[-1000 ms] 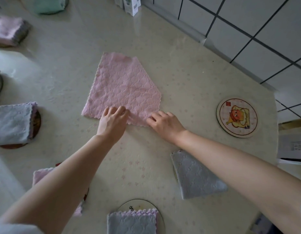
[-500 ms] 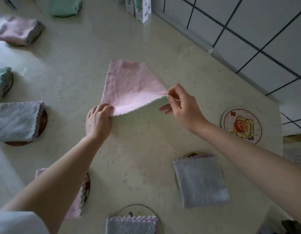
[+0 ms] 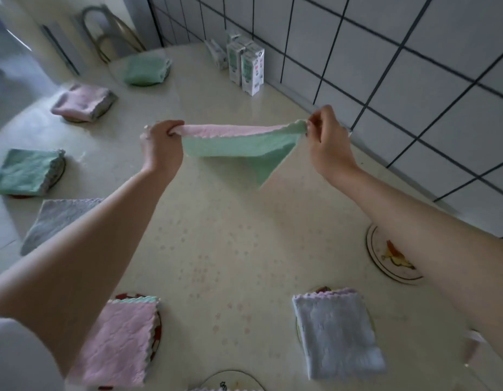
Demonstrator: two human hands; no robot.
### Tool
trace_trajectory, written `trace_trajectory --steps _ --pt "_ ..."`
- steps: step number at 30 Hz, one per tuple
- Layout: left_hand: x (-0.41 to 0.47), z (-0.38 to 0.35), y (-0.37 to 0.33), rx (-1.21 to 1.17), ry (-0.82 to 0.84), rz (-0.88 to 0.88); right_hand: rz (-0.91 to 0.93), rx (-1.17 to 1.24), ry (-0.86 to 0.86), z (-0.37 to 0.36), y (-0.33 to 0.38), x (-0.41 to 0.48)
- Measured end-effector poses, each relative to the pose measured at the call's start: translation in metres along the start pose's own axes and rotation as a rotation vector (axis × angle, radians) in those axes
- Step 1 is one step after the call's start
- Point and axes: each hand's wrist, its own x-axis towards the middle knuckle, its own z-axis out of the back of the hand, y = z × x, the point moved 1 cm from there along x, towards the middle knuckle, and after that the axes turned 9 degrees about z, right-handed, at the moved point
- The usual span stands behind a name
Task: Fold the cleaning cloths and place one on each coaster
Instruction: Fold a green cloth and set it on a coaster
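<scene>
At the near edge of the table point(image 3: 239, 249), a cut-off coaster point(image 3: 233, 380) carries a sliver of scalloped cloth. Just beyond it, a folded pink cloth point(image 3: 117, 337) lies near-left and a folded grey-blue cloth point(image 3: 335, 331) near-right, each on a coaster. The one bare picture coaster point(image 3: 385, 261) sits at the right edge, half hidden under the right forearm. Along the left edge lie a grey cloth point(image 3: 55, 221) and a green cloth point(image 3: 24, 173).

Above the table's middle hangs the unfolded pink-and-green cloth point(image 3: 239, 145), its top edge stretched left to right. The left hand point(image 3: 163, 145) curls its fingers round one bunched corner. The right hand point(image 3: 328, 142) pinches the other corner between thumb and fingertips. A loose corner droops to the right, so the right hand looks nearer the bare coaster.

Farther off lie a far pink cloth point(image 3: 81, 103) and a far green cloth point(image 3: 146, 69). About three small cartons point(image 3: 251, 71) stand by the tiled wall. That makes six folded cloths in full view, one unfolded, and one bare coaster.
</scene>
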Motion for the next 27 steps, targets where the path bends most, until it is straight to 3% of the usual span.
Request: trace_trajectory --steps 3,6,12,18,27 --pt "-0.018 0.021 -0.023 0.077 -0.173 -0.299 0.132 0.014 -0.080 0.017 0.019 -0.010" --pt "-0.054 0.039 -0.020 0.095 -0.191 -0.441 0.183 0.057 -0.048 0.027 0.025 -0.043" --pt "-0.156 0.052 0.062 0.200 0.077 -0.353 0.054 0.102 0.213 0.019 -0.002 -0.154" --pt "-0.258 0.056 0.136 0.297 0.333 -0.149 -0.108 -0.056 0.441 0.009 -0.042 -0.252" --pt "-0.316 0.092 0.152 0.356 0.439 -0.095 -0.007 -0.052 0.448 0.026 -0.037 -0.316"
